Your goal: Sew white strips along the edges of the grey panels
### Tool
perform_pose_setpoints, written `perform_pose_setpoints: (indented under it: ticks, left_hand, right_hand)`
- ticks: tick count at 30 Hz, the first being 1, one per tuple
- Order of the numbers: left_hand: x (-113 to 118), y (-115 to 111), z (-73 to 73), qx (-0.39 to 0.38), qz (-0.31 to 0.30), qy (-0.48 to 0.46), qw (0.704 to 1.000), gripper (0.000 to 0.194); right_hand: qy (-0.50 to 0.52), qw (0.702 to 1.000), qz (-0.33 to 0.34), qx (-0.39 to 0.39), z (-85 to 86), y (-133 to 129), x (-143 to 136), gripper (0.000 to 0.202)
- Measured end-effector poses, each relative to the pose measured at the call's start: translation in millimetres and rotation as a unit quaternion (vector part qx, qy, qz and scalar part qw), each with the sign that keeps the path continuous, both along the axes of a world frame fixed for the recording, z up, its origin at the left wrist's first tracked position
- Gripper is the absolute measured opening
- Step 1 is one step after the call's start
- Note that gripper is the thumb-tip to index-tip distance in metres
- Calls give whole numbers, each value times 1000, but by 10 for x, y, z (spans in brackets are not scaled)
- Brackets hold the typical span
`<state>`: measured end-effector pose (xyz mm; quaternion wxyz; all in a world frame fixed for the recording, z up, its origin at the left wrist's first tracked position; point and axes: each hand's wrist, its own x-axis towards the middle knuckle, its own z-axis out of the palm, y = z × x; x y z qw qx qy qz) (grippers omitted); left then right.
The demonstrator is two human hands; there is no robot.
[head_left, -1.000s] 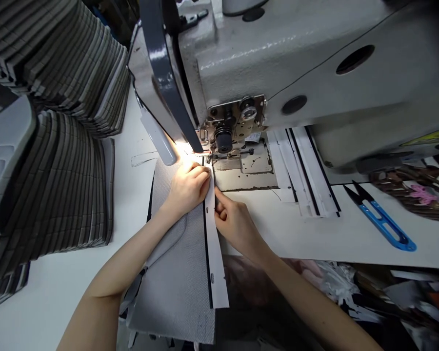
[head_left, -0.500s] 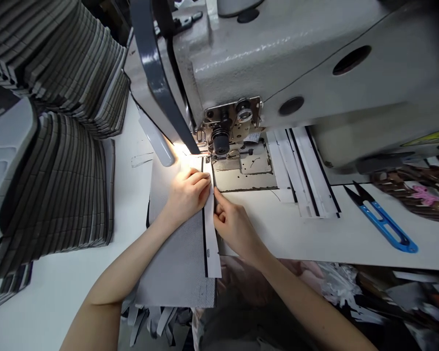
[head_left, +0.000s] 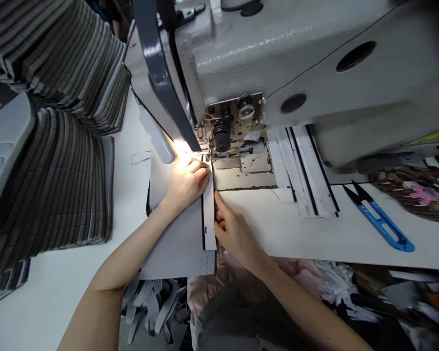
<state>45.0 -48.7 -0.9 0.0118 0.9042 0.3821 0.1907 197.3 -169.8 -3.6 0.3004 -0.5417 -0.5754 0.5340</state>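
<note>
Grey fabric lies under the sewing machine's needle area, with a white strip edged in black along its right side. My left hand presses on the fabric and strip just in front of the needle, its fingers bent together. Against the strip's right edge rests my right hand, index finger extended forward and the other fingers curled. Whether the right fingers pinch the edge is hard to see.
Tall stacks of grey pieces stand at the left. More white strips lie right of the needle plate. Blue snips and a brown woven item with a pink flower are at the far right.
The fabric and white strip have moved forward under the machine, so less hangs over the table's front edge. My left hand has shifted slightly forward; my right hand stays nearly in place.
</note>
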Motion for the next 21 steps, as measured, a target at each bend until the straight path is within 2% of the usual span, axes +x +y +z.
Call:
perform_pose_setpoints:
  ticks: [6,11,13,17,21]
  left_hand:
    - [-2,-189,32,6,-4,2,1000,20]
    - [12,-100,-29,-7,12,-5,1000,24]
    - [11,-31,-50,-3,13,-5,1000,26]
    - [9,62,-60,11,10,0,1000,24]
    - [10,-10,-11,44,-2,8,999,23]
  right_hand:
    - [-17,999,-18,47,-34,190,-10,74]
    - [-50,996,-31,70,-26,249,-13,68]
    - [-54,997,-20,57,-15,211,-8,66]
    - [-37,998,36,-30,3,73,1,75]
    - [-38,998,25,-36,12,78,-15,77]
